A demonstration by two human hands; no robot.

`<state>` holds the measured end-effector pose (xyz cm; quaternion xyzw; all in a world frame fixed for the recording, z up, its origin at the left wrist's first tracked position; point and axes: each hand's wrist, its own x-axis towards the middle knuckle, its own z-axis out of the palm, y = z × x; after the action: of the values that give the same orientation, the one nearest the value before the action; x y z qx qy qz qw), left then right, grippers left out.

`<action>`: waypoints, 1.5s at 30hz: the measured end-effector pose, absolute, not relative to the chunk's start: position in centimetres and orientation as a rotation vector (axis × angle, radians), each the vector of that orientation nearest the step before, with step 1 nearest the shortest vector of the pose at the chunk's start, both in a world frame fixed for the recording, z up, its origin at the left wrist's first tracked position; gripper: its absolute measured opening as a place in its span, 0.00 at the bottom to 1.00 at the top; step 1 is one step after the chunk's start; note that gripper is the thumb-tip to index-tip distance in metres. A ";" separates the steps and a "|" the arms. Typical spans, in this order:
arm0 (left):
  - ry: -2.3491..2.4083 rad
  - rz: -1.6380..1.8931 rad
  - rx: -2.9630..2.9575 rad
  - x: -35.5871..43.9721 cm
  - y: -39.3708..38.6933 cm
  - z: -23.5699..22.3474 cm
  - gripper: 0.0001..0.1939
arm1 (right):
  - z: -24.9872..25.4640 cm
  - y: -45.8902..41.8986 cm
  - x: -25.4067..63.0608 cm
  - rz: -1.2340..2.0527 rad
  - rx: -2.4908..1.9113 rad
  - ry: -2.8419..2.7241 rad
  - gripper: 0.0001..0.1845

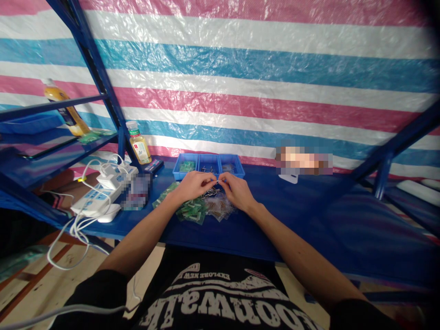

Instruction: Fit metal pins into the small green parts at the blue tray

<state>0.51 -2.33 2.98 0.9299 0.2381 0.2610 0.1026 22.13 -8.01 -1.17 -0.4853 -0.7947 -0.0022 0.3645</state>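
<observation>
My left hand and my right hand meet above the blue table, fingertips pinched close together. A tiny, thin pale piece shows between them, too small to name. Just below lies a heap of small dark metal pieces, screw-like in shape, partly covered by my hands. Green plastic packets are piled beneath my left wrist. Clear packets with brownish contents lie beside them, under my right hand. Behind the hands stand three joined blue bins, holding green packets, a few metal pieces and clear packets.
On the left are a white power strip with tangled cables, a bottle of yellowish liquid and a dark box. A drink bottle stands on the side shelf. Blue metal posts flank the table; a striped sheet hangs behind.
</observation>
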 end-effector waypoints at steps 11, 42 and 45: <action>0.639 0.835 2.756 0.6 -2.3 2.8 0.14 | -0.9 -8.2 22.1 0.001 -1.273 -2.026 0.09; 0.646 0.882 2.769 0.3 -2.1 3.0 0.15 | -1.1 -7.8 22.7 -0.009 -1.191 -2.064 0.09; 0.657 0.890 2.774 0.4 -2.1 2.9 0.15 | -1.0 -7.8 22.6 -0.031 -1.230 -2.045 0.09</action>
<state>0.43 -2.08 2.87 0.9261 0.2193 0.2971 0.0775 22.64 -7.78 -1.01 -0.4792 -0.7964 -0.0119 0.3686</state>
